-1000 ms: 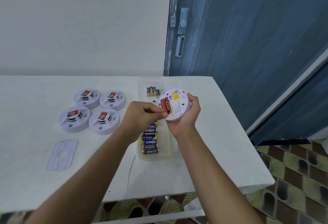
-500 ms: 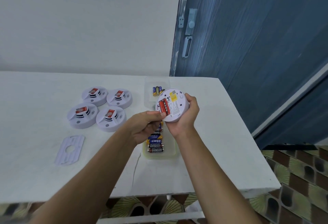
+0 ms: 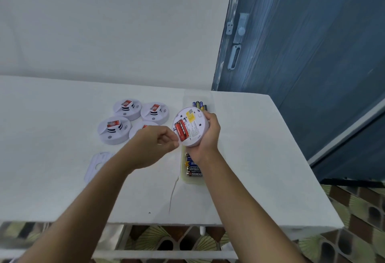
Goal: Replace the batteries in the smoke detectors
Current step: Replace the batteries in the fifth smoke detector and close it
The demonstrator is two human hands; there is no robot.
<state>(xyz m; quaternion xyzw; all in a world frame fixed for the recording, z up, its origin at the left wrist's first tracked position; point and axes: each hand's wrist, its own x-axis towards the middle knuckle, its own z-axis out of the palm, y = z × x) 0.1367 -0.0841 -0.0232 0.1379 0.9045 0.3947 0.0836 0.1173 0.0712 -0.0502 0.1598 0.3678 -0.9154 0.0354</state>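
My right hand (image 3: 208,135) grips a white round smoke detector (image 3: 194,126) above the table, back side up, with its battery bay uncovered. Red batteries (image 3: 181,130) lie in that bay. My left hand (image 3: 155,144) is at the detector's lower left rim with curled fingers, its fingertips beside the red batteries; I see nothing held in it. Several more detectors lie face up on the table to the left, such as a far one (image 3: 127,106) and a near one (image 3: 114,130); my left hand partly hides another.
A pale tray (image 3: 192,180) under my right wrist holds several dark batteries (image 3: 194,169). Loose batteries (image 3: 200,104) lie in a clear tray beyond the held detector. A white mounting plate (image 3: 95,164) lies at the left. A blue door (image 3: 312,54) stands right of the table.
My left hand's fingertips have slipped from on top of the red batteries down to the detector's lower left rim. My right hand still grips the detector. The view has shifted.
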